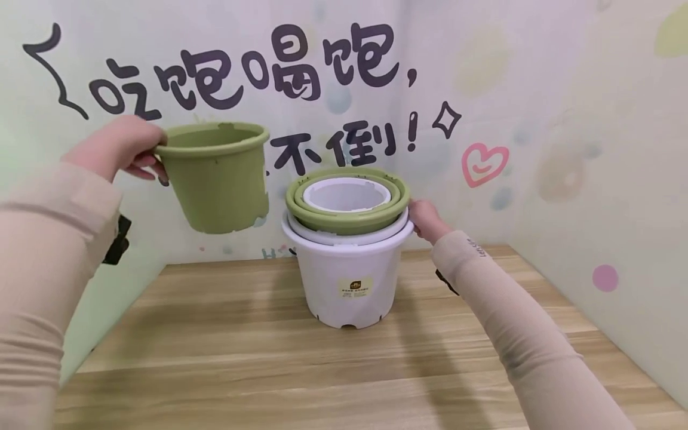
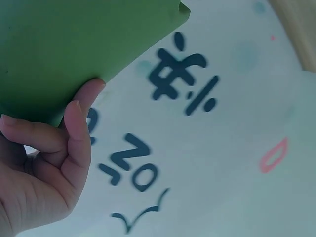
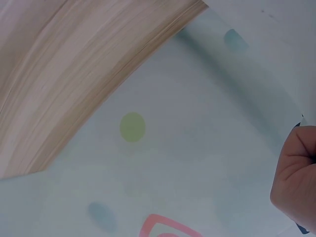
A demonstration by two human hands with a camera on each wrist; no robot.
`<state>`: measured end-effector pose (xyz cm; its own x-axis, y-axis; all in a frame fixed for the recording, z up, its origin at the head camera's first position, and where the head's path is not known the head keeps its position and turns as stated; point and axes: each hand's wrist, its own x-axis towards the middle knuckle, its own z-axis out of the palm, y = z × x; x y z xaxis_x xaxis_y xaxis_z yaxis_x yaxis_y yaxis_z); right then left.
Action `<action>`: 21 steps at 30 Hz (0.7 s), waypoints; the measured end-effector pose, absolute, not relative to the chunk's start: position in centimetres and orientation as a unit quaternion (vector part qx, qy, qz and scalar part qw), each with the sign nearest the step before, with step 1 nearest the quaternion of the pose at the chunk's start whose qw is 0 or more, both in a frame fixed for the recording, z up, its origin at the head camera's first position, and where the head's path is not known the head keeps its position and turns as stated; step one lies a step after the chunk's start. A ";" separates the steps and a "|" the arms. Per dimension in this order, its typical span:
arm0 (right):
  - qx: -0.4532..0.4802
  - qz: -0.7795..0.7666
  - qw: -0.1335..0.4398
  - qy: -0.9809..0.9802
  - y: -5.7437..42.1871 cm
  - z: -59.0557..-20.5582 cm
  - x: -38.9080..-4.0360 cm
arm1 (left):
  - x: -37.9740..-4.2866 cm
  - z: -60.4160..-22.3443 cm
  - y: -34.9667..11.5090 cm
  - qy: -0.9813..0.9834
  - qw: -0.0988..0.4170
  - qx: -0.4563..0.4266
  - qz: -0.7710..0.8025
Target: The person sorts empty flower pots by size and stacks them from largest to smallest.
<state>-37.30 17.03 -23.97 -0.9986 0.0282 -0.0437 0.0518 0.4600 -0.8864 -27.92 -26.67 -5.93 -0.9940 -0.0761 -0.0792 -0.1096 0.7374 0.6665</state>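
In the head view my left hand (image 1: 126, 146) grips the rim of a green flowerpot (image 1: 217, 185) and holds it upright in the air at the left. The left wrist view shows the fingers (image 2: 79, 123) bent under the rim against the green wall. Several nested pots stand on the table: a large white flowerpot (image 1: 344, 269) with a small label is outermost, green rims (image 1: 349, 224) rise inside it, and a smaller white pot (image 1: 346, 196) is innermost. My right hand (image 1: 427, 221) pinches the white pot's rim at its right side; the rim hides some of its fingers.
The wood-grain table (image 1: 322, 376) stretches in front of the stack. Behind it a pale wall (image 1: 430, 71) carries large dark lettering and a pink heart (image 1: 485, 165). Side walls close in the table at left and right.
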 end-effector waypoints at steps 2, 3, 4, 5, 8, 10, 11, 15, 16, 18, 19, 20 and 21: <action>0.024 -0.517 0.009 0.856 17.0 -24.1 -37.5 | -27.8 -4.5 -25.5 0.938 0.018 -0.048 0.344; 0.024 -0.514 0.009 0.857 16.9 -24.2 -37.6 | -27.7 -3.8 -24.9 0.941 0.012 -0.046 0.336; 0.025 -0.513 0.008 0.858 17.0 -24.3 -37.8 | -27.5 -3.2 -24.1 0.944 0.013 -0.044 0.328; 0.020 -0.516 0.006 0.856 17.0 -24.4 -37.9 | -27.4 -2.7 -23.5 0.946 0.008 -0.043 0.321; 0.017 -0.513 0.003 0.858 17.2 -24.5 -38.1 | -27.2 -1.7 -21.8 0.948 -0.008 -0.041 0.315; 0.017 -0.515 -0.001 0.857 17.2 -24.6 -38.1 | -27.2 -1.4 -20.8 0.948 -0.015 -0.039 0.315; 0.016 -0.518 -0.003 0.855 17.2 -24.6 -38.1 | -27.3 -1.3 -20.4 0.946 -0.018 -0.041 0.320; 0.016 -0.519 0.002 0.855 17.1 -24.6 -37.9 | -27.8 -1.4 -18.6 0.944 -0.028 -0.044 0.325; 0.016 -0.518 0.004 0.855 17.1 -24.6 -37.8 | -27.9 -1.4 -18.1 0.943 -0.027 -0.043 0.329; 0.014 -0.517 0.007 0.856 17.1 -24.5 -37.7 | -28.0 -1.6 -17.0 0.944 -0.032 -0.037 0.327; 0.016 -0.517 0.005 0.856 17.0 -24.5 -37.6 | -28.1 -1.6 -16.4 0.943 -0.036 -0.036 0.330; 0.016 -0.516 0.003 0.857 17.1 -24.5 -37.6 | -28.2 -1.7 -15.7 0.940 -0.037 -0.035 0.336; 0.018 -0.517 0.001 0.856 17.1 -24.4 -37.6 | -28.3 -1.7 -15.0 0.938 -0.039 -0.033 0.343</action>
